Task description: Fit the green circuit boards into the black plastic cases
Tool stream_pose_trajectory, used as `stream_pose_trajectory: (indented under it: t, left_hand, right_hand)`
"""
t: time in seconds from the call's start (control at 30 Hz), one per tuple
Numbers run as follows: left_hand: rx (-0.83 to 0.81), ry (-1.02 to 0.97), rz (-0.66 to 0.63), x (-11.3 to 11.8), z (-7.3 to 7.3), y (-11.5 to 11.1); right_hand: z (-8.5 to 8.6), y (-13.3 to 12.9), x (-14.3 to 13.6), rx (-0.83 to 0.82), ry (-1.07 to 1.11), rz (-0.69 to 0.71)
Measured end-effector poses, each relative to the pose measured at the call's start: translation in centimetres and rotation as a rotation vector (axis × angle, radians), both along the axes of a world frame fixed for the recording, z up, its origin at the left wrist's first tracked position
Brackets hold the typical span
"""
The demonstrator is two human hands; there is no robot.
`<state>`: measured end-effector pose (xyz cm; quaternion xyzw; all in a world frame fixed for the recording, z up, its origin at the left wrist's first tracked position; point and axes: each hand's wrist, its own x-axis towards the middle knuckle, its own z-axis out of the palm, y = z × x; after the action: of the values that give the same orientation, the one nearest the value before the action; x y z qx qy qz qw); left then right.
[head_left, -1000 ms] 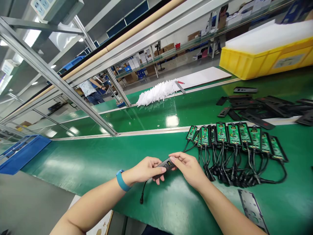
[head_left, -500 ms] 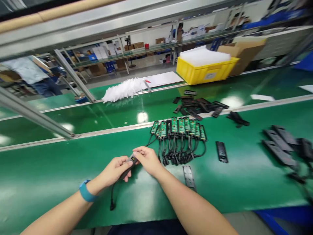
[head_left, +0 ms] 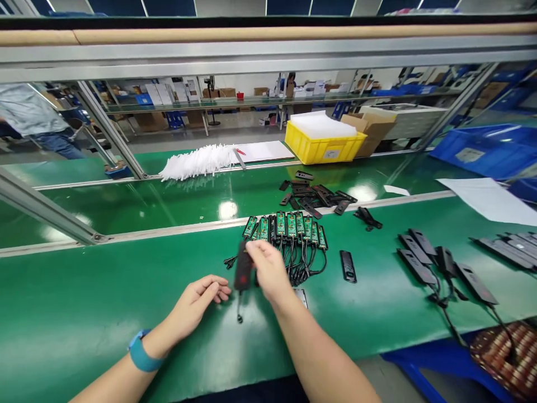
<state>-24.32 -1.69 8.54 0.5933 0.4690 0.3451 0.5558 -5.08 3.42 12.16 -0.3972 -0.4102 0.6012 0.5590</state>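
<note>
Green surface (head_left: 84,302) runs beneath a metal frame, a yellow crate (head_left: 308,151) standing beyond its far edge. Just nearer than the leftmost cabled circuit boards (head_left: 292,224), which line that far edge, the black controller (head_left: 243,271) is held up, its long axis running almost straight from far to near and its cable pointing toward the near edge. The right-hand grip (head_left: 269,271) pinches its far end; the left-hand grip (head_left: 193,307) is loosely open beside it, holding nothing. Half a second ago both held it aslant, lit display showing; now a blurred, red-marked face shows
</note>
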Motion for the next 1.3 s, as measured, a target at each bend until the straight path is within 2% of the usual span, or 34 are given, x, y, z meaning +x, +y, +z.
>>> stream_pose_trajectory:
  t: [0.07, 0.13, 0.23, 0.3, 0.33, 0.4, 0.5, 0.6, 0.7, 0.93, 1.03, 1.1, 1.17, 1.3]
  left_hand:
    - [0.008, 0.083, 0.045, -0.7, -1.5, -0.1]
    - [0.044, 0.176, 0.113, -1.4, -3.0, -0.1]
    - [0.117, 0.234, 0.218, -2.1, -4.7, 0.0]
    - [0.184, 0.286, 0.232, -2.1, -5.2, -0.1]
    - [0.233, 0.325, 0.219, -2.1, -5.4, -0.1]
    - [0.347, 0.393, 0.184, -1.9, -5.4, -0.2]
    - [0.439, 0.425, 0.143, -1.8, -5.4, -0.3]
    - [0.46, 0.445, 0.145, -1.9, -5.6, -0.4]
    - [0.478, 0.461, 0.148, -1.9, -5.6, -0.5]
    - [0.544, 0.48, 0.141, -1.7, -5.9, -0.4]
    - [0.617, 0.507, 0.109, -1.1, -5.8, -0.8]
    - [0.656, 0.525, 0.011, 0.1, -5.2, -1.2]
    - [0.681, 0.523, -0.147, 2.3, -4.0, -1.6]
    - [0.835, 0.46, -0.451, 8.9, -1.8, -1.7]
  right_hand:
    - [1.0, -0.1, 3.9, -0.028, -0.063, -0.098]
    - [0.8, 0.1, 9.0, -0.072, -0.204, -0.212]
    - [-1.4, 0.6, 17.7, -0.151, -0.56, -0.436]
    - [-3.0, 0.9, 23.1, -0.244, -0.972, -0.582]
    - [-3.6, 1.1, 25.5, -0.269, -1.06, -0.623]
    - [-4.5, 1.2, 29.0, -0.3, -1.204, -0.684]
    - [-5.2, 1.5, 31.8, -0.315, -1.345, -0.735]
    - [-5.7, 1.8, 32.2, -0.265, -1.466, -0.767]
    - [-6.5, 1.8, 31.0, -0.14, -1.55, -0.771]
    - [-9.1, -0.7, 26.0, 0.13, -1.695, -0.611]
    - [-10.0, -2.1, 24.9, 0.16, -1.768, -0.57]
    - [-10.3, -2.9, 24.6, 0.134, -1.762, -0.546]
    - [-10.2, -3.6, 24.4, 0.081, -1.731, -0.53]
    - [-9.3, -4.7, 23.4, -0.047, -1.693, -0.485]
